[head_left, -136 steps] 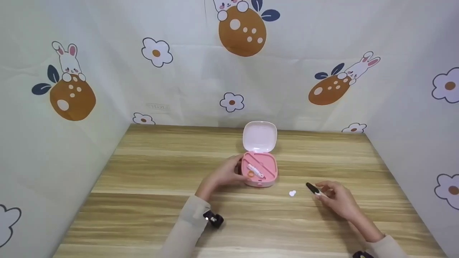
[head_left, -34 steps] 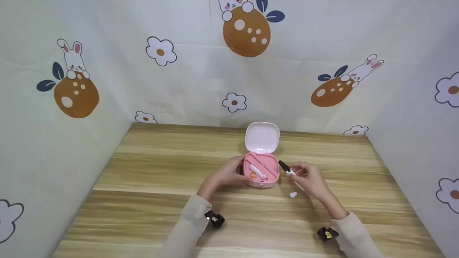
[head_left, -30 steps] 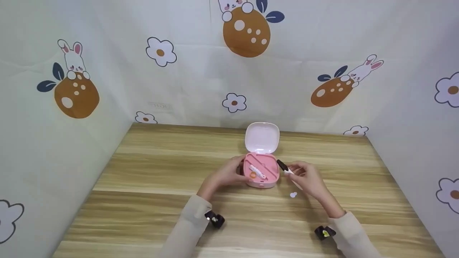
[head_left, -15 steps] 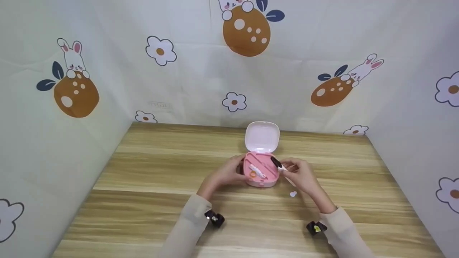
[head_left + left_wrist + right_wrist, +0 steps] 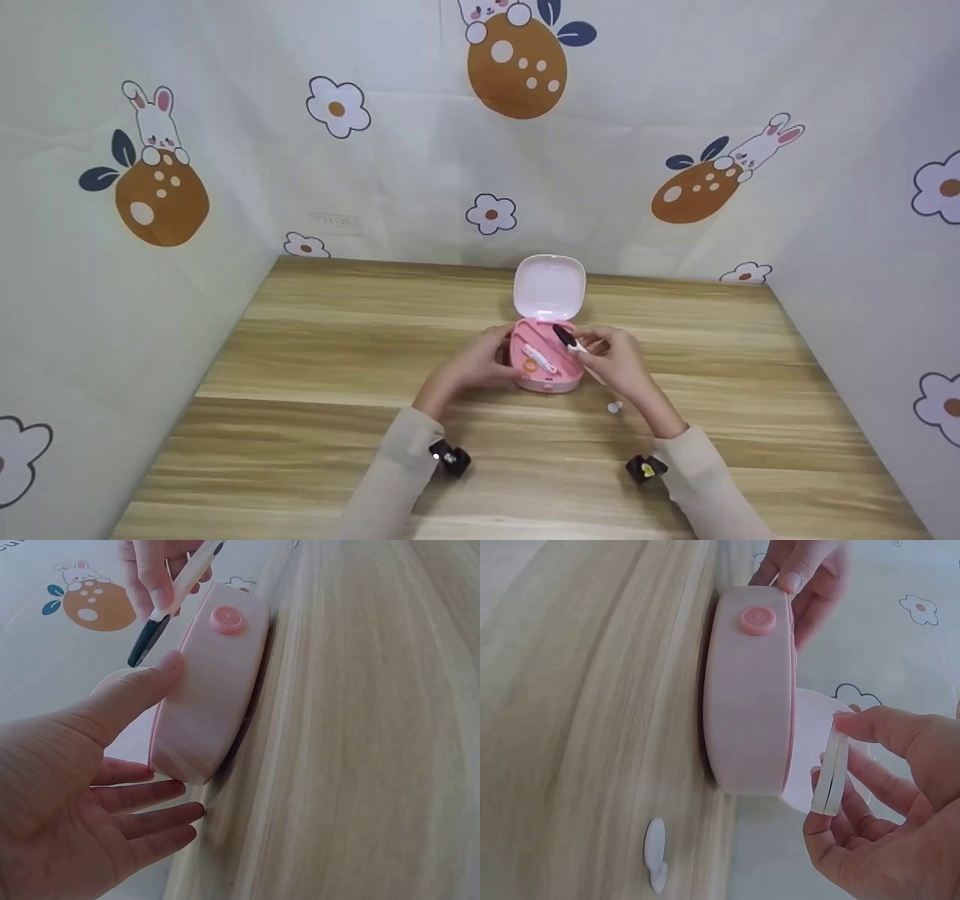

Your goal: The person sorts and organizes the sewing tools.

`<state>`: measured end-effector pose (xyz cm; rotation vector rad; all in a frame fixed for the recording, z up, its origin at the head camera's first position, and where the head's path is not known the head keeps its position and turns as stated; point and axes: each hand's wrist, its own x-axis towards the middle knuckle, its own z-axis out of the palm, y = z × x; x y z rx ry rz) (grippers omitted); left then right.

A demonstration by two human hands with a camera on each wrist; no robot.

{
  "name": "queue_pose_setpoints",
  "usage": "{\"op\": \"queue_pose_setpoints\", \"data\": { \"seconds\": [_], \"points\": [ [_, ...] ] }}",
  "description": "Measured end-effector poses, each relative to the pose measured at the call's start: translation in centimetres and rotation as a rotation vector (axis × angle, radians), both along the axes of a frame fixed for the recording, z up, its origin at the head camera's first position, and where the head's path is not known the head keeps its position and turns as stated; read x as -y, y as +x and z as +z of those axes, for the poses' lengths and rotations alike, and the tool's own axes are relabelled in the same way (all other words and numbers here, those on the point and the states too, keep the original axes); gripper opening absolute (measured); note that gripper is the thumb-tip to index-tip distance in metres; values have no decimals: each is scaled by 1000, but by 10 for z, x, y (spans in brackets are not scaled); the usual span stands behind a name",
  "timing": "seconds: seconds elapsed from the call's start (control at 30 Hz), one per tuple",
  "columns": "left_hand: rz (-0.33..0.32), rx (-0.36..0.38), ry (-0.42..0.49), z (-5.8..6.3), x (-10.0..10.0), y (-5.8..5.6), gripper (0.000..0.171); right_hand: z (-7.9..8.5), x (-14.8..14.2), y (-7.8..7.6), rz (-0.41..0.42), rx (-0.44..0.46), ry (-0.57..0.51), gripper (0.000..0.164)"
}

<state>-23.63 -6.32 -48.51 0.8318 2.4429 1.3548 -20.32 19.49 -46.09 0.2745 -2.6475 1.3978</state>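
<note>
A small pink case (image 5: 546, 385) stands on the table, its white lid (image 5: 550, 287) raised at the back. My left hand (image 5: 480, 364) holds its left side, thumb on the front rim, fingers round the far side. In my right hand (image 5: 616, 363) I pinch a slim white tool with a black tip (image 5: 564, 335); in the right wrist view a slit runs along this white tool (image 5: 830, 774), like tweezers. The tip points over the right part of the case. Inside the case lie a white stick-like piece (image 5: 540, 360) and an orange ring (image 5: 530, 365).
A small white two-lobed piece (image 5: 614, 407) lies on the wooden table (image 5: 337, 337) in front of the case, to its right. Printed cloth walls (image 5: 405, 150) close off the back and sides. Each wrist carries a black camera (image 5: 450, 457).
My right hand has carried the black-tipped tool from the table's right side leftward, and the tip has come over the case. The left hand has kept its hold on the case.
</note>
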Motion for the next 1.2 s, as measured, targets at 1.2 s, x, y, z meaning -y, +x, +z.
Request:
{"op": "queue_pose_setpoints", "data": {
  "seconds": [1.2],
  "points": [
    [4,-42,-1,-2,1,-2,87,-6,27,-22,50,-9,32,26]
  ]
}}
